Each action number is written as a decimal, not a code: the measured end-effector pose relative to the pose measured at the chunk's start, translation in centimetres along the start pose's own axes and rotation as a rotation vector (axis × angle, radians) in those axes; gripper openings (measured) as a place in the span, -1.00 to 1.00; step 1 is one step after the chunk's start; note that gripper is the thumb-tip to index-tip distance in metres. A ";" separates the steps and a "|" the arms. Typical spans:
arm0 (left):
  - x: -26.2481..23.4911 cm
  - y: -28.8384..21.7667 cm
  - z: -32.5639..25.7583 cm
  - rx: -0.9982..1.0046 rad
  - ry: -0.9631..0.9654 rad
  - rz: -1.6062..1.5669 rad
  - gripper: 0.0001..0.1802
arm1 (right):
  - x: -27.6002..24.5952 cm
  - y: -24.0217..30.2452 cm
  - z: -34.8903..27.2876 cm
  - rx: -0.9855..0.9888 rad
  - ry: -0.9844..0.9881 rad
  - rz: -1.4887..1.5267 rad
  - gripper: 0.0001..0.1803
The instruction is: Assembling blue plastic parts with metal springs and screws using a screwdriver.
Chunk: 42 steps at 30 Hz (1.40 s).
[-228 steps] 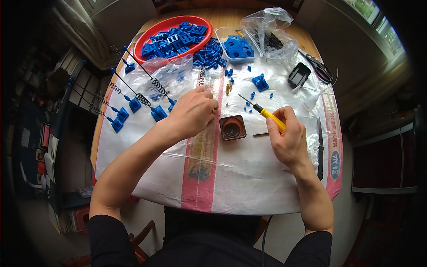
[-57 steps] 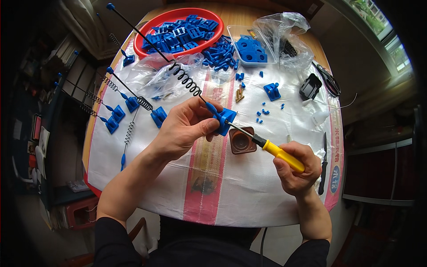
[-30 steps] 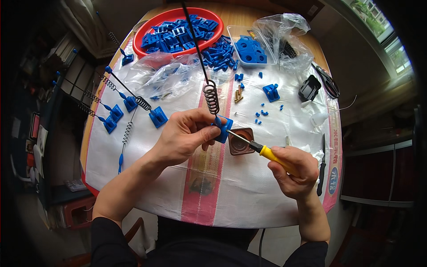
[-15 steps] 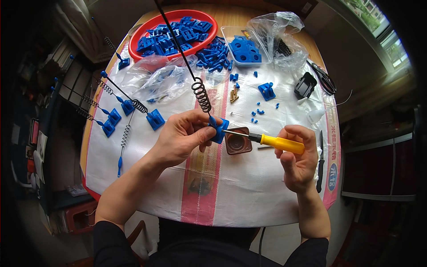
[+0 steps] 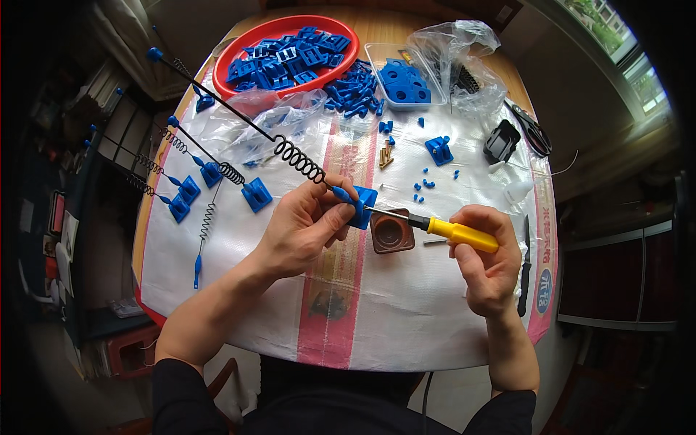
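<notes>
My left hand (image 5: 307, 226) pinches a blue plastic base (image 5: 366, 200) above the middle of the table. From its blue joint a black coil spring (image 5: 299, 158) and a long rod slant up to the far left, ending in a blue tip. My right hand (image 5: 490, 258) grips the yellow handle of a screwdriver (image 5: 460, 233). The screwdriver's shaft points left, and its tip meets the base beside my left fingertips; the exact contact is too small to make out. A square brown dish (image 5: 392, 233) sits just under the shaft.
Finished-looking spring pieces (image 5: 255, 194) lie at the left. Farther back are a red basin (image 5: 220, 75) of blue parts, loose blue parts (image 5: 353, 90) and a clear tub (image 5: 439, 98). Brass screws (image 5: 386, 155), scissors (image 5: 535, 133) and a black knife (image 5: 524, 279) lie toward the right.
The rod and spring have swung down toward the left, and the blue base has turned with them. Both hands stay in nearly the same place, with the screwdriver still against the base.
</notes>
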<state>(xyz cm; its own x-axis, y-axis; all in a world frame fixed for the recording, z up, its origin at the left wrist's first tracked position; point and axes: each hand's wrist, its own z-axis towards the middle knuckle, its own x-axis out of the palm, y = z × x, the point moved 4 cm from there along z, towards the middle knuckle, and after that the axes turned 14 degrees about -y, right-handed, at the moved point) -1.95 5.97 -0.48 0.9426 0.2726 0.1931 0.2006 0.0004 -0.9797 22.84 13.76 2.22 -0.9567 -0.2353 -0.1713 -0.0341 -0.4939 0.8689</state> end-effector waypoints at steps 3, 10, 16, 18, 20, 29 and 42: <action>-0.3 0.3 0.2 -0.023 -0.018 0.003 -0.80 | -0.8 -0.2 -0.2 0.182 0.075 -0.069 -0.63; -0.8 1.0 0.5 0.033 -0.038 0.090 -0.74 | 0.4 0.9 -0.7 -0.101 0.088 -0.068 -0.49; -0.4 0.9 0.1 0.023 -0.060 0.103 -0.77 | 0.6 0.8 -0.2 -0.299 0.005 -0.126 -0.55; -0.2 0.5 0.0 0.034 -0.096 0.130 -0.83 | 0.5 0.4 -0.8 -0.080 0.037 -0.017 -0.55; 0.1 0.4 -0.2 0.083 -0.072 0.129 -0.83 | -0.3 0.0 -1.1 0.037 0.088 -0.115 -0.54; 0.3 0.6 -0.4 0.159 -0.051 0.171 -0.83 | -0.8 -0.2 -1.4 0.101 0.073 -0.037 -0.55; 0.3 0.4 -0.2 0.265 -0.145 0.097 -0.77 | 0.3 1.5 -0.8 -0.373 -0.072 -0.014 -0.44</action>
<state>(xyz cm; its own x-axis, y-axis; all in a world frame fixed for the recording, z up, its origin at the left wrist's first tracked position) -1.50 5.86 -0.83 0.9021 0.4180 0.1072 0.0171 0.2137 -0.9768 22.78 12.24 3.13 -0.9753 -0.1732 -0.1373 0.0474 -0.7707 0.6354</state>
